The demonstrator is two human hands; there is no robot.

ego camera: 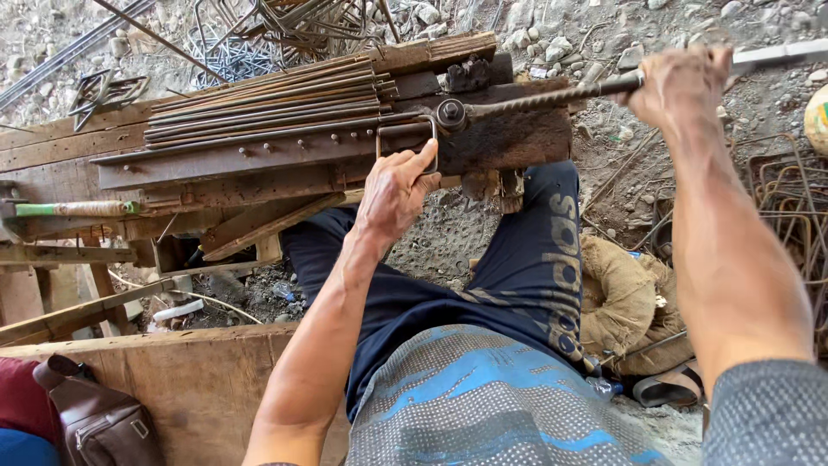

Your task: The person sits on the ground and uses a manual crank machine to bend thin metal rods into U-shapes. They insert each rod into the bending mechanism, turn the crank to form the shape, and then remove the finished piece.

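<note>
**Thin steel rod half-bent on the bench jig**

The wooden bench (259,185) runs from the left edge to the middle of the view, with a steel plate bolted along its front. On top, towards the back edge, lies a bundle of straight rods (267,108), thin, rusty and stiff.

At the bench's right end sits the bending pin (450,113). A ribbed lever bar (552,97) reaches from the pin out to the right. It looks heavy and rigid; its ribs should give a sure grip. The right hand (677,82) is clenched round its far end, where leverage is greatest.

The bent rod (405,129), partly formed into a rectangular loop, hangs at the front edge just left of the pin. It looks light but springy, with rough ends. The left hand (395,192) grasps its lower side, close to the pin.
</note>
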